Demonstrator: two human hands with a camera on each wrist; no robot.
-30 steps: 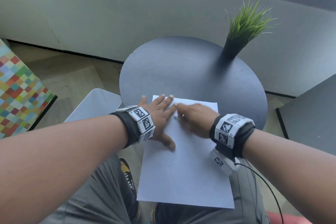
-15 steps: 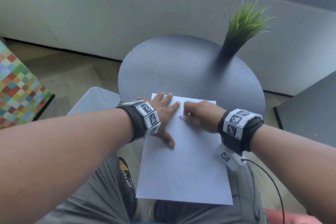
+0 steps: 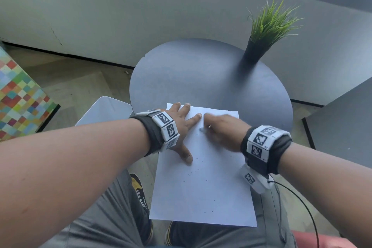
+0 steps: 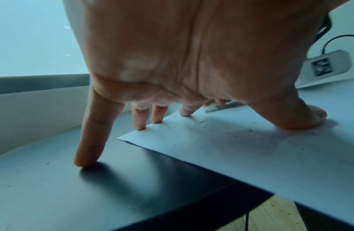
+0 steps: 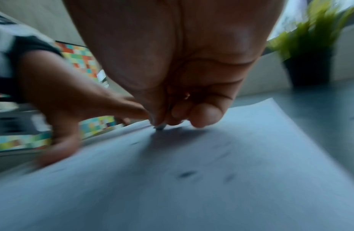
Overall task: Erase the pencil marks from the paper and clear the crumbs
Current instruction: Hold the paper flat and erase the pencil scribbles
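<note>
A white sheet of paper (image 3: 203,191) lies on the near edge of the round dark table (image 3: 201,74) and hangs over my lap. Small dark eraser crumbs (image 3: 189,174) are scattered over it. My left hand (image 3: 181,127) lies flat with spread fingers and presses the sheet's upper left corner (image 4: 144,132); its little finger rests on the table. My right hand (image 3: 219,129) is curled and pinches a small eraser (image 5: 159,127), whose tip touches the paper near the top, just right of the left fingertips. The right hand is blurred by motion.
A green grass plant in a black pot (image 3: 261,40) stands on the far right of the table. A white stool (image 3: 102,110) is left of the table, a checkered coloured surface (image 3: 18,96) farther left. A cable (image 3: 298,199) hangs from my right wrist.
My right hand has kept rubbing back and forth with the eraser near the top of the sheet, close to the left fingertips. The left hand has stayed pressed on the corner.
</note>
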